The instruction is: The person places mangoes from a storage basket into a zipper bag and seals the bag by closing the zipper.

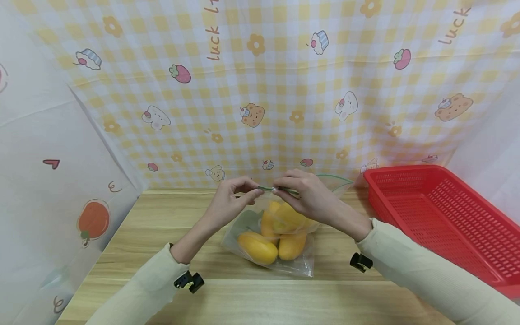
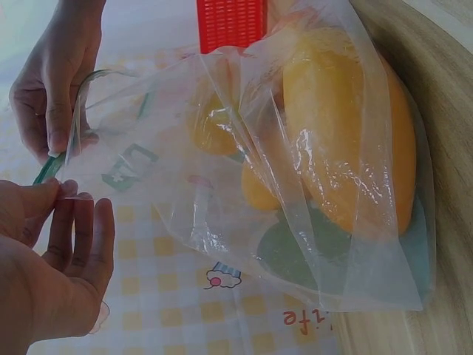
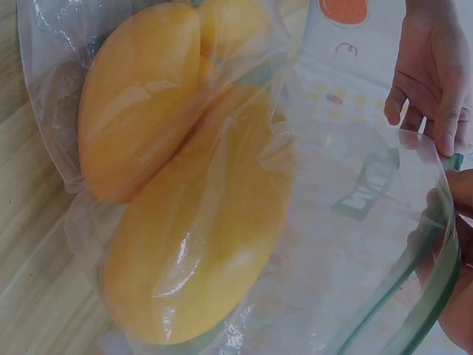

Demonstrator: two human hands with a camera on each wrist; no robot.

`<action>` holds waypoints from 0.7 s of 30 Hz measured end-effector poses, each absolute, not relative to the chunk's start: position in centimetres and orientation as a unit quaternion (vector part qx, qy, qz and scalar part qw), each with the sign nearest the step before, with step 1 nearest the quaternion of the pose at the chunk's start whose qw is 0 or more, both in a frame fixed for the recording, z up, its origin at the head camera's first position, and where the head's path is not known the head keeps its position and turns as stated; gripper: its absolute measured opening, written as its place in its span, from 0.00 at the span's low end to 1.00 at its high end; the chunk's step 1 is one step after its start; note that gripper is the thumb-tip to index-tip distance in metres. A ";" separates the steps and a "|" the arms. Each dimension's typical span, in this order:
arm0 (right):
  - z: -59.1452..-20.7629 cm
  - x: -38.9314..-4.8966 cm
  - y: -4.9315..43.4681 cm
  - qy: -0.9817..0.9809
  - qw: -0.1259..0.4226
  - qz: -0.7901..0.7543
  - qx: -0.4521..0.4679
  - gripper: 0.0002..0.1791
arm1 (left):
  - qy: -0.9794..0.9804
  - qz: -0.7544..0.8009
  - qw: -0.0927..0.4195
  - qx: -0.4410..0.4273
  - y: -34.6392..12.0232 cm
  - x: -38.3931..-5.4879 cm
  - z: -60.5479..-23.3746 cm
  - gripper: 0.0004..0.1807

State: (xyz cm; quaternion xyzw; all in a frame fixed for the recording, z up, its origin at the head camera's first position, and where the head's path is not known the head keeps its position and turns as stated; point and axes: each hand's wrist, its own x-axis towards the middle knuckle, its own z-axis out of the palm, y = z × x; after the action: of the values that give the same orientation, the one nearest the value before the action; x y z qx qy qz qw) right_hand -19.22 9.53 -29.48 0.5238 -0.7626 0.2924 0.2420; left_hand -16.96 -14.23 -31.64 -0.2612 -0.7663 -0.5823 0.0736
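A clear zip bag [image 1: 301, 267] stands on the wooden table with several yellow mangoes [image 1: 257, 247] inside. Its mouth is at the top, edged by a green zip strip [image 3: 432, 296]. My left hand [image 1: 227, 201] pinches one end of that strip between thumb and forefinger, its other fingers loosely bent. Close beside it, my right hand [image 1: 304, 192] pinches the strip at a small whitish piece, most of which its fingertips hide. To the right of my right hand the two green edges of the mouth stand apart. Green printing [image 2: 129, 166] shows on the bag's side.
A red plastic basket [image 1: 400, 219] with perforated walls stands to the right, near my right forearm. Behind the wooden table [image 1: 178, 225] hangs a yellow checked cloth [image 1: 280, 90]. White printed sheeting [image 1: 36, 180] covers the left side.
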 end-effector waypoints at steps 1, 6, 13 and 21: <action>-29.5 -19.3 9.5 -0.762 0.241 0.295 0.524 0.06 | -0.766 -0.583 0.073 -0.261 -14.2 -17.0 -31.6 0.02; -29.6 -19.5 9.6 -0.760 0.232 0.313 0.521 0.06 | -0.765 -0.586 0.069 -0.259 -14.3 -17.0 -31.6 0.02; -29.6 -19.6 9.6 -0.763 0.218 0.325 0.514 0.06 | -0.756 -0.595 0.064 -0.264 -14.4 -17.0 -31.7 0.03; -29.7 -19.6 9.7 -0.767 0.210 0.329 0.510 0.07 | -0.755 -0.596 0.062 -0.266 -14.5 -17.0 -31.7 0.03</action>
State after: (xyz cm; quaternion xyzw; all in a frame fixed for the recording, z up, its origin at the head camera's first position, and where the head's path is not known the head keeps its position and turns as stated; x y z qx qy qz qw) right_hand -19.63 9.68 -29.73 0.5098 -0.7666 0.3291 0.2098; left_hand -17.00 -14.47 -31.69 -0.2661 -0.7550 -0.5961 0.0625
